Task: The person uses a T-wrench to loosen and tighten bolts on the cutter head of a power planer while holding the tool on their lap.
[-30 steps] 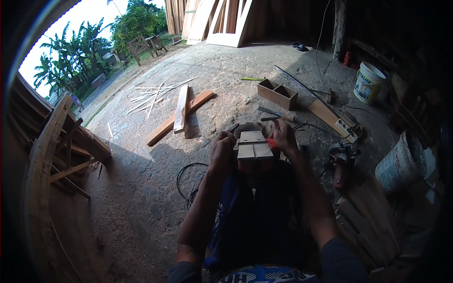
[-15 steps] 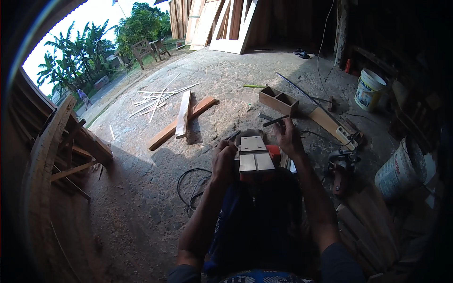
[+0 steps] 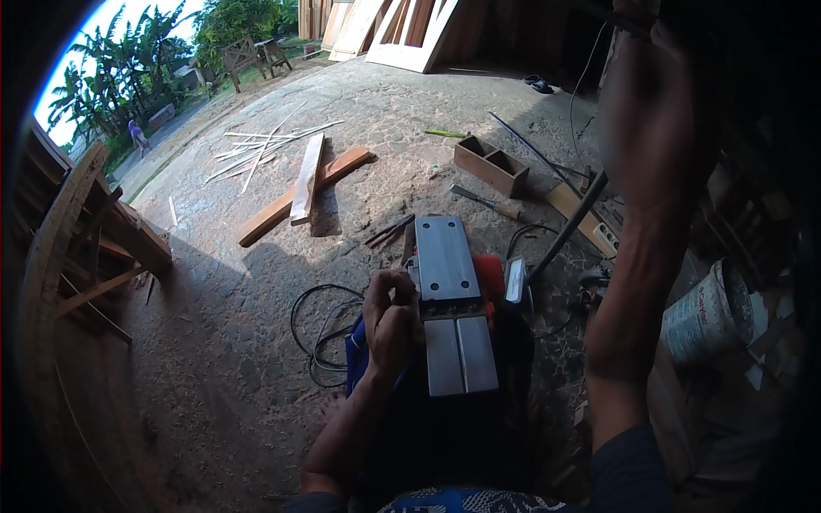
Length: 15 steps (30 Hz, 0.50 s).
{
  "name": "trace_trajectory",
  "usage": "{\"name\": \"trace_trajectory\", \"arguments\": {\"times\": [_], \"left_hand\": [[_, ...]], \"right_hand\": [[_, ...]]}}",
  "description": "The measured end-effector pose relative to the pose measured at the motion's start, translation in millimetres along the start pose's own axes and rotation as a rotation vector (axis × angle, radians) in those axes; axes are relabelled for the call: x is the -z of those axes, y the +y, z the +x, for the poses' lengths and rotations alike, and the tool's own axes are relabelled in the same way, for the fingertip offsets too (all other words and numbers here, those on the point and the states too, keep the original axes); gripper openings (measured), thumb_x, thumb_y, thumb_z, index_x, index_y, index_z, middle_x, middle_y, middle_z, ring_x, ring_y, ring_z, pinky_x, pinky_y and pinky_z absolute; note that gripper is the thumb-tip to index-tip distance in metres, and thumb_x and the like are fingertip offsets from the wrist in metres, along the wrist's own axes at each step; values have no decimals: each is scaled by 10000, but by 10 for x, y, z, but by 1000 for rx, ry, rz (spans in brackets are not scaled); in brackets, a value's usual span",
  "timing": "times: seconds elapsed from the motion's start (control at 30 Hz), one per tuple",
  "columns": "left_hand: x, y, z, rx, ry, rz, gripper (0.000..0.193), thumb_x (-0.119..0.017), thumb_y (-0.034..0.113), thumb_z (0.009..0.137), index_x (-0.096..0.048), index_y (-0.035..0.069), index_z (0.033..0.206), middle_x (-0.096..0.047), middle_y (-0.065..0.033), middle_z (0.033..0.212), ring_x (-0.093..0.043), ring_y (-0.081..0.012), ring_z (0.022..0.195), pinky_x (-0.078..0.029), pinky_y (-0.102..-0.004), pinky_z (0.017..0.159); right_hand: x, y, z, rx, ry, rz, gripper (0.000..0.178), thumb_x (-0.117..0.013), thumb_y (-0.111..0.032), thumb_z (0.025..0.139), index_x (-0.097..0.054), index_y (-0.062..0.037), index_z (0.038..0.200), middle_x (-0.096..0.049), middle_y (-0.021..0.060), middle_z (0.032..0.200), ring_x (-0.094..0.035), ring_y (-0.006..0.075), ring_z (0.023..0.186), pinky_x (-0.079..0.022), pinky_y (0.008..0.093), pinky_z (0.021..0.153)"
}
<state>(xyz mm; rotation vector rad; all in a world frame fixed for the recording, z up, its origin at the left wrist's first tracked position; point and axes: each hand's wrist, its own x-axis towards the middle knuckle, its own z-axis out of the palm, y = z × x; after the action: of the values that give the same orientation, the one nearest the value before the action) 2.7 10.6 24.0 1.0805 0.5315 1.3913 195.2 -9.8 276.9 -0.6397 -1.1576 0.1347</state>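
Observation:
An electric hand planer rests upside down on my lap, its metal sole facing up and a red-orange body showing at the right. My left hand is curled closed against the planer's left side. Raised high at the upper right is my right hand, close to the camera and smeared by motion. A thin dark bar crosses at its fingertips, partly lost in the shadow. A thick black cord rises beside the planer and passes behind my right forearm.
On the floor ahead lie a chisel, dark slim tools, a two-compartment wooden box and crossed planks. A bucket stands right, a power strip nearer. Looped cable lies left; a wooden frame stands beyond.
My right hand has risen from beside the planer to the upper right, with the dark bar. The planer looks larger and closer. My left hand has stayed at its side; the view has shifted slightly.

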Motion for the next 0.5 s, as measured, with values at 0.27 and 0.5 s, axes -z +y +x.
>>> {"name": "trace_trajectory", "arguments": {"times": [0.27, 0.5], "left_hand": [[48, -42, 13, -32, -41, -28, 284, -426, 7, 670, -461, 14, 952, -438, -64, 824, -411, -105, 565, -369, -236, 455], [21, -26, -3, -22, -44, -61, 275, -417, -9, 670, -463, 15, 940, -445, -64, 830, -404, -105, 522, -359, -228, 425]], "right_hand": [[-314, 128, -200, -205, 53, 186, 289, -482, -182, 1009, -615, 54, 1106, -583, 43, 660, -323, 57, 341, -246, 238, 304], [-200, 405, -286, -104, -33, -67, 360, -452, -263, 1027, -643, 2, 1178, -598, 18, 729, -334, 25, 378, -239, 228, 326]]}}
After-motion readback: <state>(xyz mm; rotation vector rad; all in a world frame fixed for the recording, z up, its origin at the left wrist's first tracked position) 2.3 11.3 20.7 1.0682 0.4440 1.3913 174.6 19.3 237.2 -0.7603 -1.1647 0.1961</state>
